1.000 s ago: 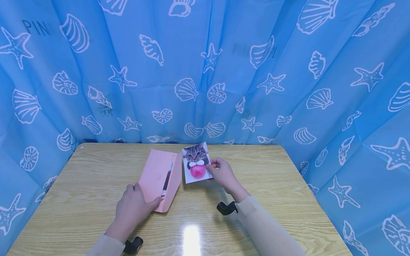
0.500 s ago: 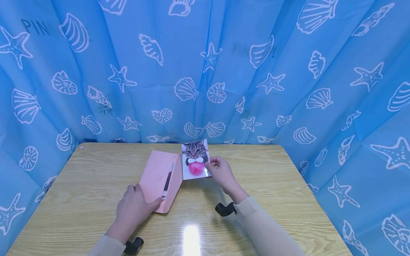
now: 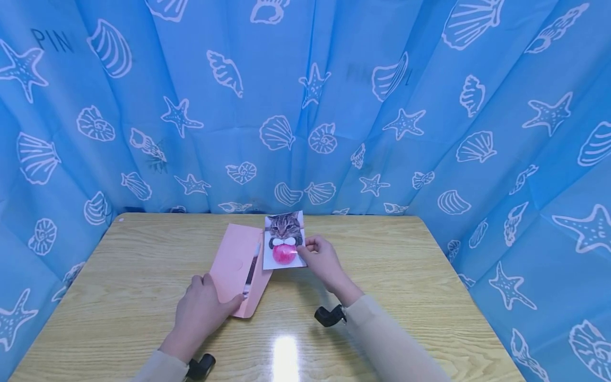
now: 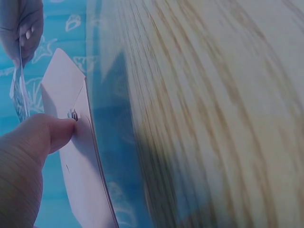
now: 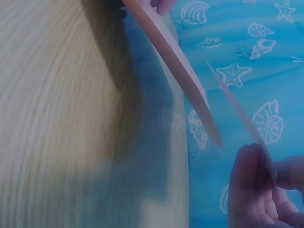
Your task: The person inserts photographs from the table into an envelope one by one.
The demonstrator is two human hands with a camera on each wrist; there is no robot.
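Note:
A pink envelope (image 3: 233, 260) with its flap folded out tilts above the table, and printed pictures (image 3: 250, 273) show inside its gaping mouth. My left hand (image 3: 198, 310) grips its near end, the thumb at the opening. From the right, my right hand (image 3: 326, 263) pinches a photo card (image 3: 281, 257) of a tabby cat with a pink ball by its right edge. The card overlaps the envelope's flap in the head view. In the right wrist view a gap separates the card (image 5: 237, 107) from the envelope (image 5: 175, 66).
Both hands work over a wooden table (image 3: 382, 254) with a bright light reflection near its front. Behind it hangs a blue curtain (image 3: 296, 106) printed with shells and starfish. Each wrist wears a black camera mount (image 3: 330, 316).
My right hand has brought the cat photo card leftward, from beside the envelope to over its flap. The left hand and the envelope have barely moved.

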